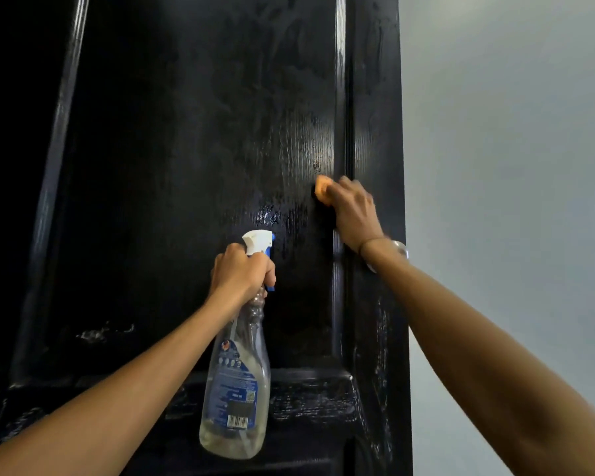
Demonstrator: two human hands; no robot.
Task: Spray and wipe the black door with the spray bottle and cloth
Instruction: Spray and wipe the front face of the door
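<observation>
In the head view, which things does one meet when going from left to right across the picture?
Left hand gripping the spray bottle → orange cloth → right hand pressing it on the black door → pale wall.

Both forearms are bare up to the lower edge of the picture, with no sleeve on either of them. The right hand (352, 209) has a thin band (371, 242) around the wrist, and it looks like a slim bracelet or thread. The left hand (243, 273) has no ring or band that I can see, and its wrist is bare.
</observation>
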